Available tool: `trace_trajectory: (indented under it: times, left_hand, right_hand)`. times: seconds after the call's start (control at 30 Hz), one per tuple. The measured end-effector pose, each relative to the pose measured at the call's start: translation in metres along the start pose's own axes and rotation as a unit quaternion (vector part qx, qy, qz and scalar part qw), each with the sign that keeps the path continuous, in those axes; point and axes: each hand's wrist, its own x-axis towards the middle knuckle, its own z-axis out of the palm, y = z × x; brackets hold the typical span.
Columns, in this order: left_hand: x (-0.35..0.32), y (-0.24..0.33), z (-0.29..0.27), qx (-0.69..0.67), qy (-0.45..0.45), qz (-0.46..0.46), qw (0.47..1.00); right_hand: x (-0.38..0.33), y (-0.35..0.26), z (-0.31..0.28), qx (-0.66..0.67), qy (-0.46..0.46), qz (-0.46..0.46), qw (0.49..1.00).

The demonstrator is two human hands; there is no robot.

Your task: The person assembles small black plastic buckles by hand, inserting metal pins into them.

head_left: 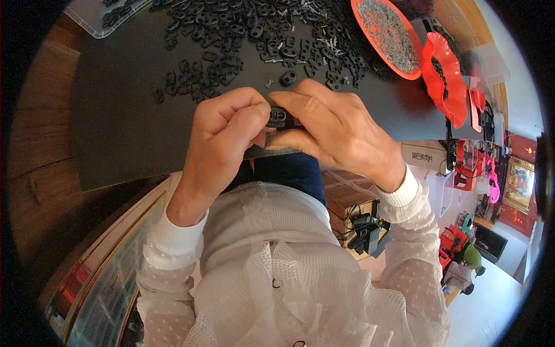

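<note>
Near the table's front edge, my two hands meet around a small black plastic cord lock (278, 118). My left hand (226, 130) is closed, its thumb and bent index finger pinching the left end of the piece. My right hand (342, 123) grips the other end between thumb and fingers, which partly cover it. Just beyond the fingertips lies a similar black oval cord lock (288, 78). Whether a spring sits inside the held piece is hidden.
Heaps of black plastic parts (202, 72) and a few metal springs (283, 61) spread over the dark table (121, 127). Far right, an orange-red plate (359, 26) holds many springs beside a wavy red dish (454, 107). A clear tray (95, 30) stands far left.
</note>
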Motion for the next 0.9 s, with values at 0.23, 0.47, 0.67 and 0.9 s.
trace_trajectory:
  times: [0.23, 0.47, 0.67, 0.9]
  left_hand:
    - [-0.0001, 0.0008, 0.0021, 0.014, 0.003, -0.003, 1.0]
    - [-0.0009, 0.0031, 0.0012, 0.051, -0.049, -0.016, 0.997]
    - [-0.0023, -0.0033, 0.0045, 0.0, -0.023, -0.008, 1.0]
    - [-0.0027, 0.0005, 0.0046, 0.04, -0.03, 0.0, 0.999]
  right_hand:
    - [-0.0008, 0.0033, -0.0038, -0.01, -0.015, -0.02, 1.0]
    - [-0.0024, 0.0035, -0.0007, 0.03, 0.009, -0.015, 0.999]
    - [-0.0004, -0.0009, 0.0006, 0.016, -0.007, 0.014, 1.0]
    - [0.0034, -0.0046, 0.0045, -0.016, -0.01, 0.013, 1.0]
